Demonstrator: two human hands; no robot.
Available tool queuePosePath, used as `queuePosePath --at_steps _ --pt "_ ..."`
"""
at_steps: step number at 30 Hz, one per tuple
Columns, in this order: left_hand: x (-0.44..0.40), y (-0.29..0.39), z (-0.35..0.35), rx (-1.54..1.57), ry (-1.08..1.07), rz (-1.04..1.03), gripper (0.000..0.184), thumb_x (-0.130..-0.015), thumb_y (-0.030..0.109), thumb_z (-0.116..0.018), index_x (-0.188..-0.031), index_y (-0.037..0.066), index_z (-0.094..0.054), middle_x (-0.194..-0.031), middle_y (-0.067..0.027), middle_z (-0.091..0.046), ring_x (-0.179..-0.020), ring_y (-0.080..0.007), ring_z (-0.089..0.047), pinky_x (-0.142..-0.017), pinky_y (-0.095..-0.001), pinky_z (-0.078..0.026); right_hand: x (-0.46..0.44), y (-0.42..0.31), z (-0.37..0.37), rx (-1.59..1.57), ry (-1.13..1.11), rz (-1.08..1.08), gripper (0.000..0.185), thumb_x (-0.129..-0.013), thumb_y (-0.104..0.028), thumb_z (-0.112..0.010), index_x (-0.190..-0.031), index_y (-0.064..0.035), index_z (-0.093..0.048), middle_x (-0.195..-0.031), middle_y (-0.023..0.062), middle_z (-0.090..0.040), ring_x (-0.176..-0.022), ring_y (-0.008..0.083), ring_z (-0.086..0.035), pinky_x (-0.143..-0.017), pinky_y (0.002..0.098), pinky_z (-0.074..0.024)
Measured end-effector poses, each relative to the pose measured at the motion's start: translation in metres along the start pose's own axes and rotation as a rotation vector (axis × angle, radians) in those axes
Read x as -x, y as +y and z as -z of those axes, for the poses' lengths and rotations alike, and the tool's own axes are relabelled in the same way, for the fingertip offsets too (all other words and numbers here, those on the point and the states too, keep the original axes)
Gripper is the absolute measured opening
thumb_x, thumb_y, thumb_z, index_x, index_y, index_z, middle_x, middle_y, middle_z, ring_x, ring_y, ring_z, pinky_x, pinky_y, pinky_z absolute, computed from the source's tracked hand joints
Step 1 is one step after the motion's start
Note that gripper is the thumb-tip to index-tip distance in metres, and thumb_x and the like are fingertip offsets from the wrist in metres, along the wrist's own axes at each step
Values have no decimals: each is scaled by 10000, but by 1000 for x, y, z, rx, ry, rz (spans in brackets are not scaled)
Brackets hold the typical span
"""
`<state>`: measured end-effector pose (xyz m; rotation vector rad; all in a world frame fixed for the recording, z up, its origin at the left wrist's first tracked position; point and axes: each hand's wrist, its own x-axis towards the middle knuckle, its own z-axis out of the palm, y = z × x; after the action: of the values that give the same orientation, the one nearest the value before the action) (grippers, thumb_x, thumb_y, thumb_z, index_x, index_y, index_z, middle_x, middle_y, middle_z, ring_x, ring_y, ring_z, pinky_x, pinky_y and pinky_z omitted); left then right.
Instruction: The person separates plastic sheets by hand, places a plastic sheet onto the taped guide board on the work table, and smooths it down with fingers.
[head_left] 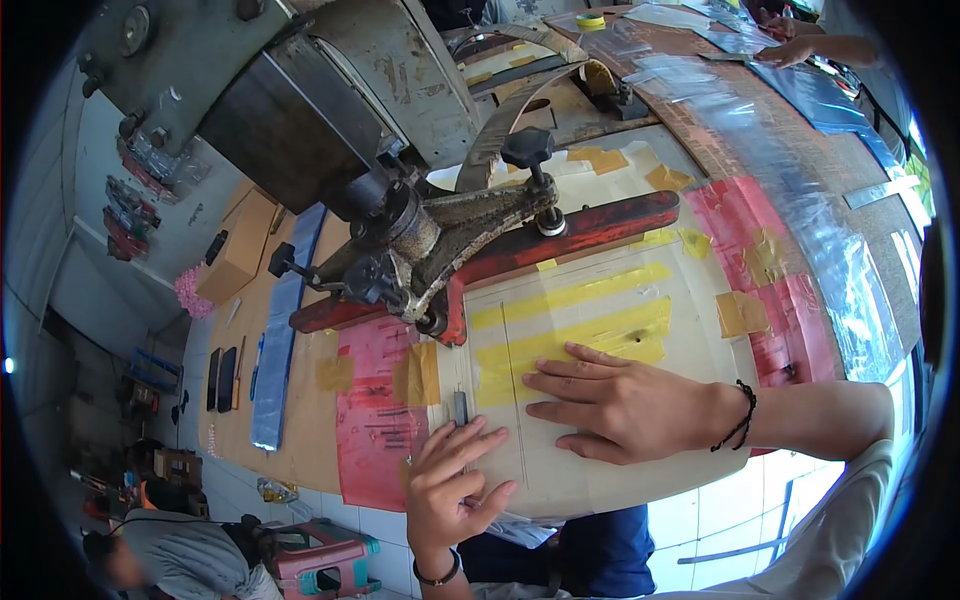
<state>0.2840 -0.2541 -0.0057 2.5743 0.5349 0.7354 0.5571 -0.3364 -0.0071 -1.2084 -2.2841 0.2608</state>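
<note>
My right hand point(625, 408) lies flat, fingers spread, on a cream-coloured sheet point(590, 480) with strips of yellow tape point(570, 335) and ruled lines. My left hand point(450, 485) is at the sheet's near left edge, fingers apart and nothing visibly gripped. Just beyond its fingertips is a small dark metal piece point(461, 406); whether they touch it I cannot tell. Over the far side of the sheet stands a press head point(400, 230) with black knobs and a red angled bar point(600, 222). The bar runs along the sheet's far and left edges.
Red film point(375, 425) with brown tape borders the sheet. To the left lie a blue-wrapped bar point(285, 340), dark tools point(222, 380) and a cardboard box point(240, 240). Clear plastic point(840, 270) covers the right side. Another person's hand point(790, 52) is at the far right; someone sits lower left.
</note>
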Motion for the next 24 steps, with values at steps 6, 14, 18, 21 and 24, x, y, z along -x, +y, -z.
queuePosePath --at_steps 6,14,18,21,24 --pt "0 0 -1 -19 -1 -2 490 -781 208 -818 -493 55 -452 -1191 -114 -753 -1243 -337 -655 -1040 -528 -472 1 0 -1 4 -5 -6 440 -1005 -299 -576 -1320 6 -612 -1465 234 -529 -1415 350 -470 -1231 502 -303" --pt "0 2 -1 -16 1 18 484 -790 186 -803 -499 61 -437 -1192 -120 -753 -1250 -335 -653 -1051 -526 -464 0 0 -1 -12 -2 -14 445 -1010 -293 -568 -1324 21 -601 -1474 237 -524 -1421 353 -462 -1236 497 -299" --pt "-1 2 -1 -25 -3 18 487 -793 185 -799 -499 65 -430 -1188 -122 -755 -1252 -334 -652 -1052 -527 -463 0 1 -2 -18 2 -16 445 -1007 -287 -569 -1325 23 -597 -1473 238 -524 -1421 355 -461 -1236 496 -300" --pt "0 1 -2 -30 -4 10 495 -798 190 -797 -497 69 -422 -1188 -120 -755 -1254 -329 -652 -1047 -522 -465 0 1 -2 -23 -4 -21 444 -1004 -282 -572 -1326 22 -595 -1473 237 -524 -1421 354 -461 -1237 494 -300" --pt "-1 1 -2 -36 -2 11 502 -802 193 -792 -496 71 -412 -1178 -116 -759 -1248 -322 -656 -1040 -511 -470 0 0 -1 -18 0 -27 449 -1001 -277 -574 -1331 27 -592 -1474 236 -524 -1423 353 -460 -1236 490 -301"
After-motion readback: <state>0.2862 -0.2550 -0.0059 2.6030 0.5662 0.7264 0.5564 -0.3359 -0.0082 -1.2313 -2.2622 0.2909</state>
